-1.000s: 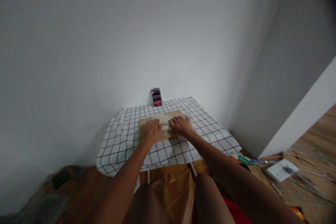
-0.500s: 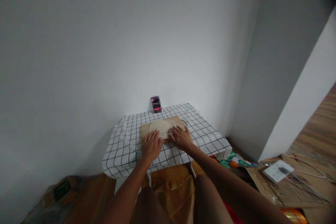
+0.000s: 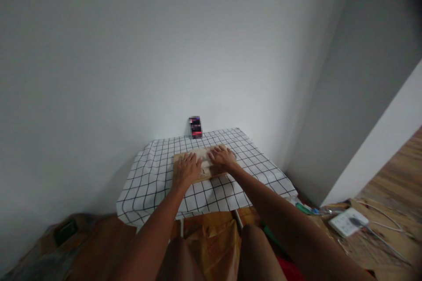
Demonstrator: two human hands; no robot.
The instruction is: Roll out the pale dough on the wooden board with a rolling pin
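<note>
— On the board (image 3: 198, 174), why are both hands flat?
— They press the dough (image 3: 205, 163). The left hand (image 3: 186, 168) and right hand (image 3: 223, 158) lie spread open, side by side, gripping nothing.

a plain room in a home, set up for makeshift cooking. a small table draped in a white cloth with a black grid (image 3: 154, 175) stands in the corner of bare white walls (image 3: 132, 52), and a light wooden board (image 3: 204, 171) lies on it. the wood-plank floor (image 3: 398, 171) carries household clutter: a white power strip with trailing cables (image 3: 347, 222), brown cardboard (image 3: 211, 237) under the table and a small dark box (image 3: 195, 127) against the wall.
</note>
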